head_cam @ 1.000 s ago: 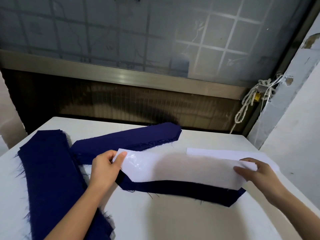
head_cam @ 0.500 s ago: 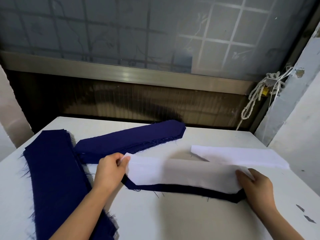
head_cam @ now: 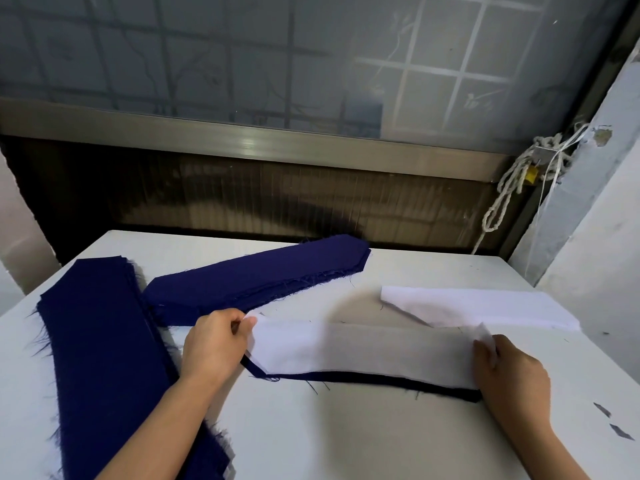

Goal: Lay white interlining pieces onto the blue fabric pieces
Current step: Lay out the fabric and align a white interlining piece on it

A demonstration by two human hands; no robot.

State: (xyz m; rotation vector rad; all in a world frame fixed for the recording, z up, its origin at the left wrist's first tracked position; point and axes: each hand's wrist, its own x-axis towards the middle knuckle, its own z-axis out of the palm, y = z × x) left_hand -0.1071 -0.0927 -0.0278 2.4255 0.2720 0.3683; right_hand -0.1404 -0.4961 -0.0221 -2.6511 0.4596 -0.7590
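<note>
A long white interlining piece [head_cam: 360, 349] lies across a blue fabric piece [head_cam: 374, 378], of which only the near edge and left tip show beneath it. My left hand [head_cam: 213, 344] pinches the interlining's left end. My right hand [head_cam: 509, 370] pinches its right end, where a corner curls up. A stack of white interlining pieces [head_cam: 481, 306] lies behind, to the right. One stack of blue fabric pieces [head_cam: 259, 277] lies diagonally at the back, and another blue stack [head_cam: 100, 344] runs down the left side.
Everything rests on a white table [head_cam: 346, 434]. A window with a metal sill [head_cam: 277, 140] stands behind it. A knotted rope [head_cam: 509, 188] hangs at the right by a grey wall [head_cam: 595, 216]. Small dark scraps [head_cam: 609, 420] lie at the table's right.
The interlining has come down from a raised, tilted hold to lie nearly flat on the blue piece, covering more of it. Both hands moved down and toward me with it.
</note>
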